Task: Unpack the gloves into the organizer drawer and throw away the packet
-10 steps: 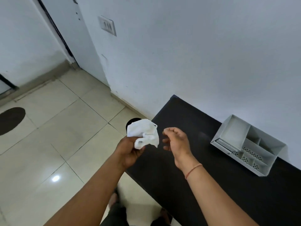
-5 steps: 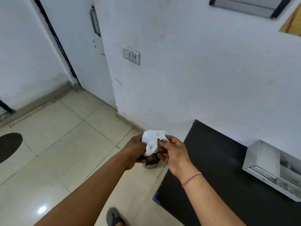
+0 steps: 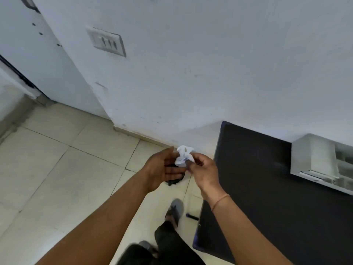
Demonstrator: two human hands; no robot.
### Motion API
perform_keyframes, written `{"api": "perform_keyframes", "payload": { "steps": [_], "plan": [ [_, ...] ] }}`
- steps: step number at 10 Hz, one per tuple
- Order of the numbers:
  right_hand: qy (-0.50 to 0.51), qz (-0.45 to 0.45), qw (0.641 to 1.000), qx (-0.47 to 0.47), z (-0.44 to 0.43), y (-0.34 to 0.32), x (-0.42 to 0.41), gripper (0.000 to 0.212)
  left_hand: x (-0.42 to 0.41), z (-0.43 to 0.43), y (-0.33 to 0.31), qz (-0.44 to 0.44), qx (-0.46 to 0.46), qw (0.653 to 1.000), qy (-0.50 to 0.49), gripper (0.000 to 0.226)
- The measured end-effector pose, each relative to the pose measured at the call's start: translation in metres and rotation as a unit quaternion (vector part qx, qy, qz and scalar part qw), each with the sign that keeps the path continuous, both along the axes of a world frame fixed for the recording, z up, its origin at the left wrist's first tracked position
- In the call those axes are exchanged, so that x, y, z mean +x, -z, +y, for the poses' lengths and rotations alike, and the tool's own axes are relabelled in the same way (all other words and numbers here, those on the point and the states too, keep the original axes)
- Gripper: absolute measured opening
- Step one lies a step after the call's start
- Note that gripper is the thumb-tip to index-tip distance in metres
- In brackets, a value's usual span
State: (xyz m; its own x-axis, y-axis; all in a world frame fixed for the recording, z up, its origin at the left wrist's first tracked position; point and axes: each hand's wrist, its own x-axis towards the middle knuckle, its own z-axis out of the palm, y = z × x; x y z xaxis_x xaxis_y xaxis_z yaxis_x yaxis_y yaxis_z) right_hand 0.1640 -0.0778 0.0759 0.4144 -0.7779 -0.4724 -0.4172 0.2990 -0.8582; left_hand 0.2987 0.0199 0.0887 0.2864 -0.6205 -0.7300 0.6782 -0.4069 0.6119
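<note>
The crumpled white packet is pinched in the fingers of my right hand, out past the left end of the black table. My left hand sits just left of it, palm up with fingers spread, touching or nearly touching the packet. Below both hands a dark bin on the floor is mostly hidden. The white organizer drawer stands on the table at the right edge of view, against the wall; its contents cannot be made out.
A white wall with a switch plate is ahead, a door at the left. Beige floor tiles spread to the left. My foot in a grey sandal stands beside the table corner.
The packet has passed from my left hand to my right fingers, and my left hand has opened. The view has tilted down and moved nearer the wall; the organizer has slid toward the right edge.
</note>
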Motion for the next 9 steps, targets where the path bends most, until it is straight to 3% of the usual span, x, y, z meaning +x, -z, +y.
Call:
{"api": "perform_keyframes", "payload": {
  "steps": [1,3,4,5,6,7,8,9],
  "plan": [
    [0.049,0.013,0.998,0.046,-0.018,0.033,0.021,0.023,0.025,-0.012,0.030,-0.019,0.061,0.998,0.010,0.042],
    [0.121,0.081,0.979,0.146,-0.053,0.159,0.072,0.023,0.087,-0.038,0.162,-0.039,0.180,0.983,-0.025,0.035],
    [0.133,0.140,0.965,0.177,-0.058,0.249,0.093,0.015,0.111,-0.049,0.249,-0.034,0.236,0.971,-0.023,0.036],
    [0.133,0.189,0.957,0.176,-0.062,0.324,0.106,0.027,0.124,-0.056,0.318,-0.040,0.259,0.965,-0.012,0.033],
    [0.129,0.241,0.944,0.183,-0.065,0.457,0.116,0.024,0.140,-0.072,0.409,-0.049,0.262,0.964,0.021,0.024],
    [0.138,0.239,0.931,0.240,-0.063,0.519,0.124,0.008,0.145,-0.081,0.451,-0.076,0.253,0.963,0.048,0.018],
    [0.248,0.167,0.883,0.361,-0.062,0.545,0.142,0.045,0.147,-0.097,0.488,-0.094,0.252,0.960,0.082,0.008],
    [0.306,0.170,0.868,0.352,-0.064,0.553,0.145,0.035,0.145,-0.102,0.502,-0.110,0.254,0.956,0.094,0.019]
  ]
}}
